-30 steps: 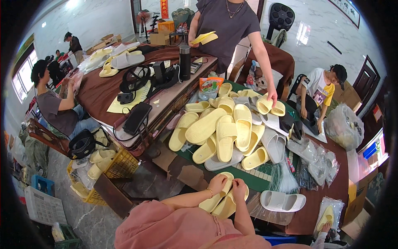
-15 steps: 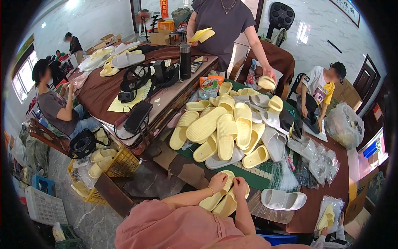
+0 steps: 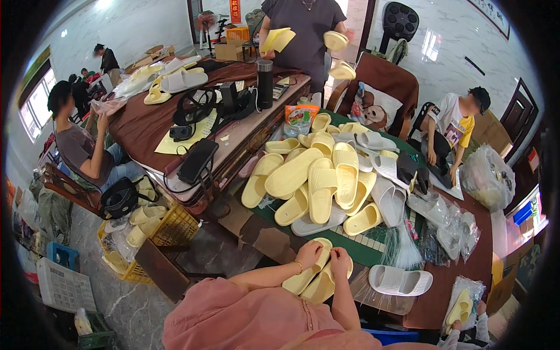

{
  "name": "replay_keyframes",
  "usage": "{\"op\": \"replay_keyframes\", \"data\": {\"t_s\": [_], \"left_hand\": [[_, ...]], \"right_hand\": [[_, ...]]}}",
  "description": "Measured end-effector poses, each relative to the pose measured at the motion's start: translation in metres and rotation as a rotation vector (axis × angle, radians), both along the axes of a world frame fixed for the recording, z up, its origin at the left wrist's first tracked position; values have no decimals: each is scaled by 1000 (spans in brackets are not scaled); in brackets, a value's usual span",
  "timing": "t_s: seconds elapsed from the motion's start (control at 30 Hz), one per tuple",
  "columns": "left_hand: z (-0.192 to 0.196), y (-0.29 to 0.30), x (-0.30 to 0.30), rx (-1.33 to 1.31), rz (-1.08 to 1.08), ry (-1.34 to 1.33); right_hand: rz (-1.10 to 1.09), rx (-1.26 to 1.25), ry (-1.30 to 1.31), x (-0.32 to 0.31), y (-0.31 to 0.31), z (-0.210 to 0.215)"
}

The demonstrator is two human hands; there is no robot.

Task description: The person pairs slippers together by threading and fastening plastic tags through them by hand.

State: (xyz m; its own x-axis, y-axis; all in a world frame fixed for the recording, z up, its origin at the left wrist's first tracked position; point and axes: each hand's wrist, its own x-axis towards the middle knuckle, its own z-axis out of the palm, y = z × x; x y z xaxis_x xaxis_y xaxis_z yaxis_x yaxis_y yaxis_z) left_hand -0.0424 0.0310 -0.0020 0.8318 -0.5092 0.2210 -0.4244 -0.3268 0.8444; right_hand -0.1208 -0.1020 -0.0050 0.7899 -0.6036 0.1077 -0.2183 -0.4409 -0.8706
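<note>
A pair of pale yellow slippers (image 3: 319,287) lies side by side at the near edge of the table, close in front of me. Over their toe ends, my left hand (image 3: 309,254) is closed with the fingertips pinched. Beside it, my right hand (image 3: 339,260) is pinched too, its tips almost meeting the left ones. Whatever sits between the fingers is too small to make out. Just beyond the hands, a heap of yellow slippers (image 3: 322,182) and grey slippers (image 3: 388,199) covers the green mat (image 3: 357,252).
To the right are a bundle of clear plastic strands (image 3: 402,248) and a grey slipper pair (image 3: 400,280). Bagged slippers (image 3: 446,224) lie farther right. A standing person (image 3: 303,35) across the table handles yellow slippers. A yellow crate (image 3: 175,230) stands at the left.
Across the table, the standing person has lifted yellow slippers away from the heap, up and to the left. My hands stay pinched over the pair, with hardly any shift.
</note>
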Motion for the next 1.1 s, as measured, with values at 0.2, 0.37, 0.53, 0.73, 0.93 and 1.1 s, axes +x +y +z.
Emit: {"op": "replay_keyframes", "data": {"t_s": [0.2,0.37,0.53,0.73,0.93,1.1], "left_hand": [[5,1,0,-3,2,11],[5,3,-5,-3,8,46],[4,4,-7,0,21,69],[-5,4,19,-144,138,205],[32,42,-9,-130,160,19],[36,60,-56,252,-184,56]], "right_hand": [[2,4,-16,1,0,2],[-4,-2,-4,-4,3,1],[-9,-17,-4,-7,4,-5],[-152,-268,-6,4,-1,-6],[-236,-47,-53,6,-2,6],[-242,-18,-60,-4,-4,-6]]}}
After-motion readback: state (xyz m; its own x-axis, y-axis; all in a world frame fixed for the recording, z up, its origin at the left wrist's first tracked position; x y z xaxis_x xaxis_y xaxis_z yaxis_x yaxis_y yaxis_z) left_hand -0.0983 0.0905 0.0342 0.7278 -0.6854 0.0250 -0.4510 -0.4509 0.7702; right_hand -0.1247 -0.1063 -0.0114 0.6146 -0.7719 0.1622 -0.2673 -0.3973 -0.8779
